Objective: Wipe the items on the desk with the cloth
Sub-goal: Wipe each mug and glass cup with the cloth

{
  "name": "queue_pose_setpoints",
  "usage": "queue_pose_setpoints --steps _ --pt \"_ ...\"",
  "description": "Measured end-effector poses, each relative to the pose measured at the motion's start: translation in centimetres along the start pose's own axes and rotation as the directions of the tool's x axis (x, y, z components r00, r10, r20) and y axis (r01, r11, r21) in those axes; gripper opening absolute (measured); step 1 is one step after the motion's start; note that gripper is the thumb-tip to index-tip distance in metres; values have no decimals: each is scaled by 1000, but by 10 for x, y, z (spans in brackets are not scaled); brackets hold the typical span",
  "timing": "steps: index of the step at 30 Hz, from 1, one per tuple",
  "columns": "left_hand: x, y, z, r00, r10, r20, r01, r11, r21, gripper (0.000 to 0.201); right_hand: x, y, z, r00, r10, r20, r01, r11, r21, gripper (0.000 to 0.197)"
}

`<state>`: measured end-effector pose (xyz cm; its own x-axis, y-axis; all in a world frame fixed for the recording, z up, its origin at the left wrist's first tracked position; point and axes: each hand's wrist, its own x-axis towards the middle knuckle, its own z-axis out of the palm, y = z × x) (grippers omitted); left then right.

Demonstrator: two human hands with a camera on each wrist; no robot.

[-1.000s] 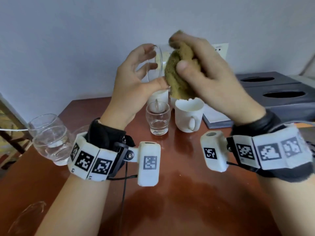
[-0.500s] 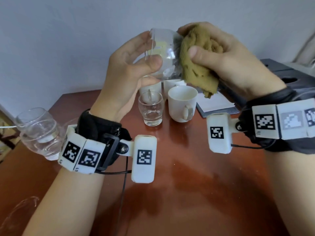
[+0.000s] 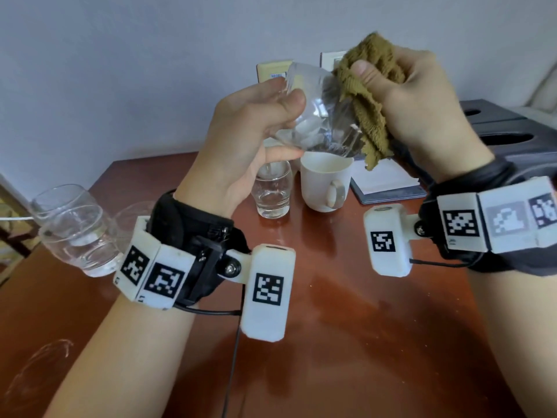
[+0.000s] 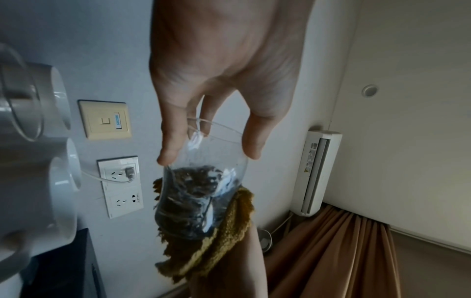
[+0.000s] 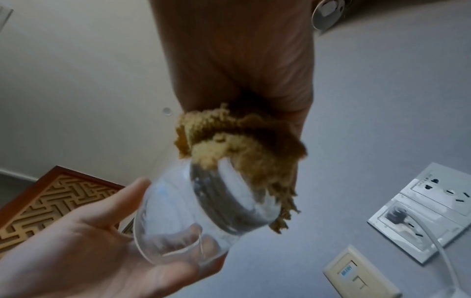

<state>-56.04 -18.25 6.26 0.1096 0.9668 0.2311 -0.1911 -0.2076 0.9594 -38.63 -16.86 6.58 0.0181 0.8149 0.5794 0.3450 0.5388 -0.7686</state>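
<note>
Your left hand (image 3: 241, 131) is up in the air above the desk (image 3: 346, 312). Its thumb and fingers are curled round the open end of a clear glass (image 3: 319, 116). The glass is tipped on its side, with its bottom pointing toward your right hand (image 3: 422, 98). In the left wrist view your fingers (image 4: 170, 141) pinch the rim from both sides.

Your right hand is squeezed tight round a fuzzy brown cloth (image 3: 367, 95). The cloth is pressed on the bottom end of the glass, at about 3 o'clock from it. A loose bit of cloth hangs down toward 6 o'clock. In the right wrist view the cloth (image 5: 237, 145) covers the thick base of the glass (image 5: 193, 211).

Under the held glass, on the desk, stands a small glass (image 3: 272, 191). Just beside it, at 3 o'clock, is a white mug (image 3: 325, 182) with its handle facing you. A second white cup peeks out behind them, mostly hidden. Farther toward 3 o'clock lies a notebook (image 3: 388, 182), and past that a dark box (image 3: 518, 137) with oval holes in its top.

Way over at 9 o'clock, near the desk's edge, stands a big round glass (image 3: 72, 230). It sits well apart from the others.

On the wall (image 3: 120, 70) behind are a few plug sockets (image 4: 119, 185), one with a white cord in it.
</note>
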Motion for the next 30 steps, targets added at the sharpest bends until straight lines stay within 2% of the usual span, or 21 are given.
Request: queue_pose_setpoints --steps 2,3,5,7,10,12,14,15,18,20,22,23,25,27,30 --pt "0 -1 2 1000 -11 3 11 1000 -5 75 0 2 -1 1000 3 5 -3 1000 -2 14" --pt "-1 0 2 1000 -11 2 11 1000 -6 75 -1 1 -2 999 -6 53 5 1000 9 19" --pt "-1 2 1 1000 11 -1 -11 1000 1 73 -3 -1 -4 973 -44 228 40 999 21 38" --pt "-1 3 0 999 44 1 -44 999 32 70 -3 -3 -6 941 -83 328 106 993 -51 63" --pt "-2 3 -1 997 77 -4 -77 995 67 71 -1 -3 -5 939 -156 307 191 978 -87 75" --pt "-3 4 -3 996 84 18 -85 994 72 66 -1 0 -2 957 -146 252 141 989 40 61" --pt "-4 2 -1 995 86 43 -90 992 88 62 -2 2 -1 989 -80 125 60 986 158 31" --pt "-5 0 1 995 84 51 -89 990 105 62 -2 3 0 998 -42 55 34 990 136 24" --pt "-8 -5 9 994 84 71 -94 984 150 63 -3 5 0 999 3 -33 -5 998 -60 34" --pt "-9 -5 11 992 99 74 -110 981 161 64 -4 4 -2 999 -16 41 18 999 -50 34" --pt "-9 -1 7 990 122 66 -131 979 157 65 -5 2 -5 972 -84 218 84 996 11 31" --pt "-9 1 4 989 133 64 -142 977 159 64 -5 1 -6 947 -134 291 135 991 18 41" --pt "-8 4 0 984 158 77 -170 969 179 61 -5 1 -6 911 -214 352 222 975 19 61" --pt "-9 4 -3 979 173 107 -191 963 188 60 -6 -1 -2 919 -221 326 227 974 19 57" --pt "-11 2 -1 969 186 161 -214 959 185 66 -5 -4 -1 969 -172 178 168 985 34 29"
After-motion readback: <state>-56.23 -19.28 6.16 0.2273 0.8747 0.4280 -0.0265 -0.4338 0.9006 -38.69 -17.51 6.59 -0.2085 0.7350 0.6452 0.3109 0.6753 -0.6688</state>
